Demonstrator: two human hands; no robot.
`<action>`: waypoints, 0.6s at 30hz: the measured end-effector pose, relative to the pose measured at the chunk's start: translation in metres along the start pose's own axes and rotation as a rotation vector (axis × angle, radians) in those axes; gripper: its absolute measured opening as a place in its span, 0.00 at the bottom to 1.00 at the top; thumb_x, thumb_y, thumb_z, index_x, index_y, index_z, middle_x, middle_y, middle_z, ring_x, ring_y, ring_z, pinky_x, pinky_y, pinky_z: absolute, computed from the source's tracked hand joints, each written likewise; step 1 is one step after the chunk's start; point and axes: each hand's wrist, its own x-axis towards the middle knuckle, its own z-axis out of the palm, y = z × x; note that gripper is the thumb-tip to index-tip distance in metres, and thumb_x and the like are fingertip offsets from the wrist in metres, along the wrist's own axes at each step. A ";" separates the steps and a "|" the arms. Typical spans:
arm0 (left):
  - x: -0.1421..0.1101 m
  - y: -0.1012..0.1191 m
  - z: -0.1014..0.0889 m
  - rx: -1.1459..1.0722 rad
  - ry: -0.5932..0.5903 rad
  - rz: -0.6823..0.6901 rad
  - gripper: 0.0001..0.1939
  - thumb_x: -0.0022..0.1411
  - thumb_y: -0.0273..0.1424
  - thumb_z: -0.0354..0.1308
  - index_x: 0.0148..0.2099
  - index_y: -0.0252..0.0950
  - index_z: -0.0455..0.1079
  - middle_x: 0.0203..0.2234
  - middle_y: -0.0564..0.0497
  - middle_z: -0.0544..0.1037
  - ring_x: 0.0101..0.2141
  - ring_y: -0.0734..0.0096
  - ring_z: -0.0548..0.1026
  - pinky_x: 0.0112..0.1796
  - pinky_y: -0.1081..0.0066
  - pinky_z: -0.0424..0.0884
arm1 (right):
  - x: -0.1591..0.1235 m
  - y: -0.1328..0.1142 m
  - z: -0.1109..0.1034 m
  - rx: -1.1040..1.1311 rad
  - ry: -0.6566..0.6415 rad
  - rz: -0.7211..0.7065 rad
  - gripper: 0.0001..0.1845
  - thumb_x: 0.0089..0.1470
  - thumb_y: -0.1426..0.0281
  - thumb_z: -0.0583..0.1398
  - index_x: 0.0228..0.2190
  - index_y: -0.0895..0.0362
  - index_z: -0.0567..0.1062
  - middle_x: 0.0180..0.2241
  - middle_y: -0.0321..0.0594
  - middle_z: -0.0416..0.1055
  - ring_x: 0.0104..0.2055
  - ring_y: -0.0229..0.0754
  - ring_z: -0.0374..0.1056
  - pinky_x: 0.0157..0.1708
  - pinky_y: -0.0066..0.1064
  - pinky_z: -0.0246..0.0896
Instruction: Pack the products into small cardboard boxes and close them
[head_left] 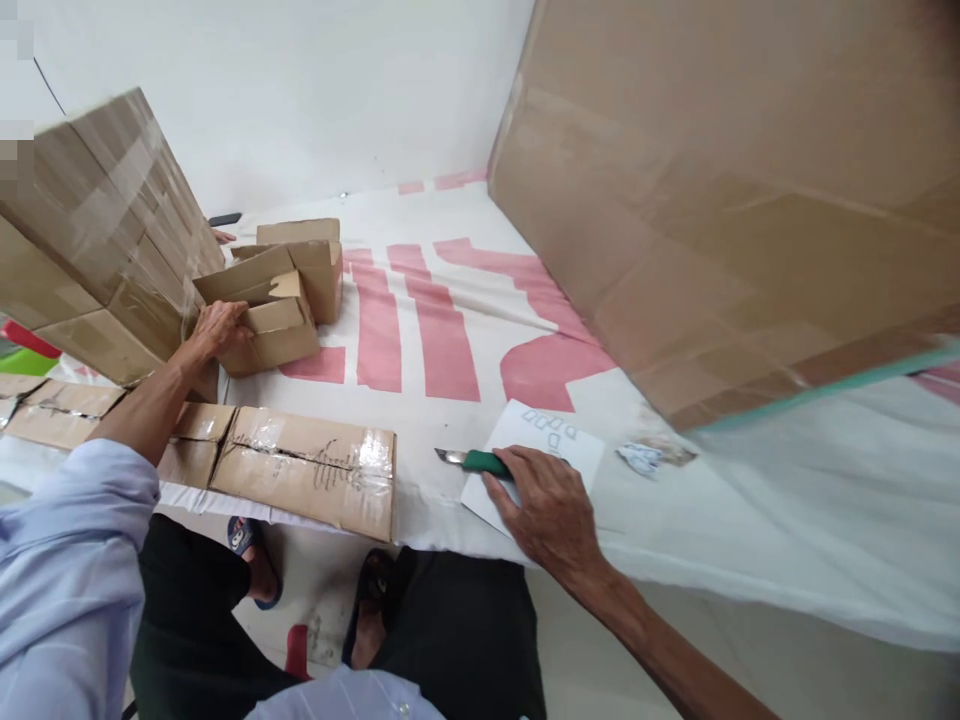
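Note:
My left hand (221,328) grips the near left side of a small open cardboard box (281,345), its fingers curled over the edge. A second open cardboard box (322,275) stands right behind that one. My right hand (547,505) is closed around a craft knife (486,462) with a green handle; its blade is out and points left. Beneath the right hand lies a white sheet of paper (577,455) with small box shapes drawn on it, partly covered by the hand.
Taped long boxes (307,465) line the table's front edge. A tall taped stack of cartons (112,230) stands at left, with what looks like someone's fingers (223,237) behind it. A very large carton (750,200) fills the right. Crumpled scrap (645,457) lies on the cloth-covered table (480,520).

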 end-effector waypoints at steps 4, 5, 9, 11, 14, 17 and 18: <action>-0.014 0.005 0.007 -0.050 0.056 -0.061 0.19 0.62 0.39 0.63 0.53 0.39 0.78 0.42 0.42 0.84 0.50 0.45 0.79 0.46 0.62 0.71 | 0.002 -0.001 -0.002 -0.028 0.015 -0.040 0.11 0.70 0.67 0.59 0.48 0.60 0.76 0.44 0.52 0.79 0.46 0.53 0.73 0.49 0.42 0.62; -0.017 0.005 0.008 -0.060 0.069 -0.080 0.19 0.62 0.39 0.63 0.53 0.39 0.78 0.42 0.41 0.84 0.50 0.45 0.79 0.46 0.62 0.71 | 0.003 -0.001 -0.002 -0.036 0.017 -0.046 0.11 0.70 0.67 0.58 0.47 0.60 0.76 0.43 0.52 0.79 0.46 0.53 0.73 0.49 0.42 0.62; -0.010 0.005 0.002 -0.091 0.139 -0.156 0.20 0.66 0.39 0.60 0.56 0.36 0.76 0.44 0.39 0.83 0.49 0.46 0.80 0.44 0.63 0.71 | 0.004 -0.002 -0.003 -0.048 0.019 -0.047 0.11 0.71 0.66 0.57 0.47 0.59 0.75 0.43 0.51 0.79 0.45 0.52 0.73 0.49 0.42 0.62; 0.003 0.006 -0.004 -0.105 0.170 -0.151 0.20 0.68 0.39 0.57 0.57 0.37 0.75 0.45 0.39 0.82 0.48 0.47 0.80 0.43 0.63 0.70 | 0.004 -0.002 -0.003 -0.047 0.019 -0.043 0.11 0.71 0.66 0.57 0.47 0.59 0.75 0.43 0.50 0.79 0.46 0.52 0.73 0.50 0.41 0.62; 0.020 0.010 -0.007 -0.124 0.112 -0.057 0.14 0.64 0.35 0.60 0.51 0.39 0.78 0.39 0.44 0.82 0.42 0.53 0.80 0.40 0.66 0.69 | 0.004 -0.002 -0.004 -0.036 0.008 -0.034 0.10 0.71 0.67 0.58 0.47 0.59 0.75 0.42 0.50 0.79 0.45 0.52 0.73 0.49 0.41 0.61; 0.030 0.014 -0.001 -0.125 -0.001 0.050 0.08 0.58 0.32 0.64 0.42 0.39 0.78 0.31 0.49 0.81 0.35 0.60 0.78 0.35 0.69 0.65 | 0.005 -0.002 -0.004 -0.041 0.014 -0.036 0.10 0.71 0.67 0.58 0.48 0.59 0.75 0.43 0.50 0.79 0.46 0.52 0.73 0.50 0.41 0.62; 0.031 0.015 0.001 -0.121 -0.025 0.079 0.08 0.57 0.32 0.65 0.40 0.39 0.78 0.30 0.50 0.81 0.34 0.62 0.78 0.34 0.70 0.63 | 0.005 -0.002 -0.005 -0.046 0.020 -0.039 0.10 0.71 0.67 0.58 0.48 0.59 0.75 0.43 0.50 0.79 0.46 0.52 0.73 0.50 0.42 0.62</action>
